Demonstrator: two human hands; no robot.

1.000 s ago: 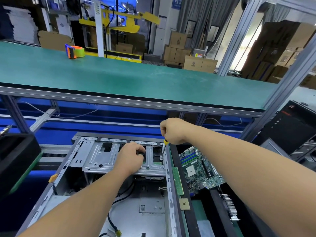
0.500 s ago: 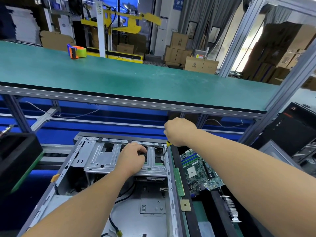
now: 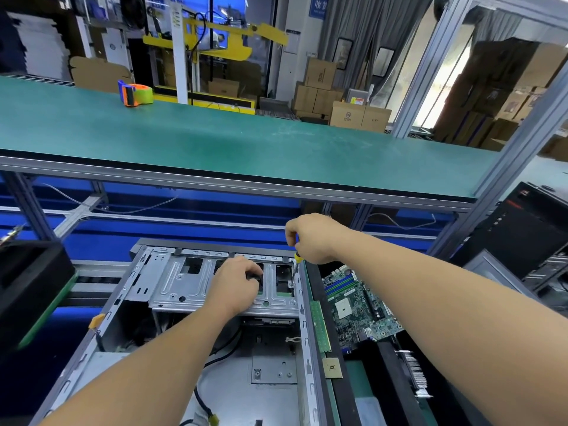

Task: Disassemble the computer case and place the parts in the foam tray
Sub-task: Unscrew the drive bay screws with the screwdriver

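The drive cage [image 3: 190, 281] sits at the far end of the open computer case [image 3: 276, 370]. The left hand [image 3: 235, 285] braces its top, fingers curled on a black part; the right hand [image 3: 310, 238] grips a screwdriver [image 3: 295, 265] at the cage's right corner. Stiff sheet metal (edges likely sharp): lift by its flanges.

The right hand [image 3: 310, 238] covered nearly all of the screwdriver [image 3: 295, 265], so only a bit of yellow handle and the thin shaft showed below the fist, and the tip beside the drive cage [image 3: 196, 281] was too small to tell whether it sat in a screw. The left hand [image 3: 235, 287] lay over the middle of that cage with its fingers [image 3: 253, 273] curled down into an opening, hiding what they held. In front of the cage, the computer case [image 3: 101, 330] ran off the bottom edge, and both forearms hid parts of its floor.
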